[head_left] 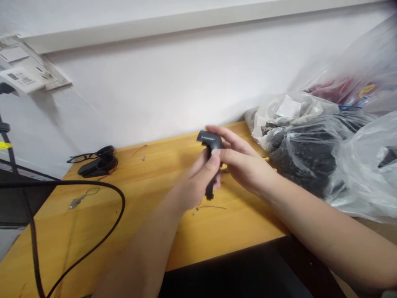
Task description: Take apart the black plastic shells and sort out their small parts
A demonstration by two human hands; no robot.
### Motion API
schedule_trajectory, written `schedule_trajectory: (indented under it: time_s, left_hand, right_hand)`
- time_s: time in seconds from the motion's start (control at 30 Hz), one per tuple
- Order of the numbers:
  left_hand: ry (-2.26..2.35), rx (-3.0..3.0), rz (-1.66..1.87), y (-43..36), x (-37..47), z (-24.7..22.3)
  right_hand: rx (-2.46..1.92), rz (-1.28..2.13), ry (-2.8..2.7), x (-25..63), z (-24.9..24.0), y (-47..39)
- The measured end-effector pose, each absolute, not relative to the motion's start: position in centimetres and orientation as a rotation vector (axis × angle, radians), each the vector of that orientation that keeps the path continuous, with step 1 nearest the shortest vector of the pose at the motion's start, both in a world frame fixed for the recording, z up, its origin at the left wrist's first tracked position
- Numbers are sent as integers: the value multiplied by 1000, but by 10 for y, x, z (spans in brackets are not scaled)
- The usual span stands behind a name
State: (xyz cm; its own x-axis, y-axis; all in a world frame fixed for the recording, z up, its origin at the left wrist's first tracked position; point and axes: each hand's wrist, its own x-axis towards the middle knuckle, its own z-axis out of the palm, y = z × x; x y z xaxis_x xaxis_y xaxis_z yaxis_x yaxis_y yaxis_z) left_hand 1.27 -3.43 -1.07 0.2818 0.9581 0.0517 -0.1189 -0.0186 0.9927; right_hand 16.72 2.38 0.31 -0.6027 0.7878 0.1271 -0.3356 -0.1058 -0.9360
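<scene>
Both hands hold a black, bent plastic housing (210, 138) above the table, its short arm pointing left and its longer handle part hanging down. Small white lettering runs along the short arm, too small to read. My left hand (198, 178) is closed around the handle part from the left, thumb on the front. My right hand (237, 155) grips the bend from the right, with fingers behind the top and the thumb close to my left thumb. The fingers cover the middle of the handle.
Black curved plastic parts (101, 163) lie at the table's (142, 231) back left. A loop of black cable (122, 203) crosses the left side. A metal keyring-like piece (83, 198) and thin wire bits lie around. Clear plastic bags (310, 145) of black items crowd the right.
</scene>
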Motion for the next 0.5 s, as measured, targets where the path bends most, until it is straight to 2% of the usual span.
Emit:
schedule_trajectory:
  time_s: [0.5]
  left_hand:
    - [662, 1174, 1018, -32, 7, -10]
  right_hand:
    - [-421, 1844, -1440, 172, 0, 18]
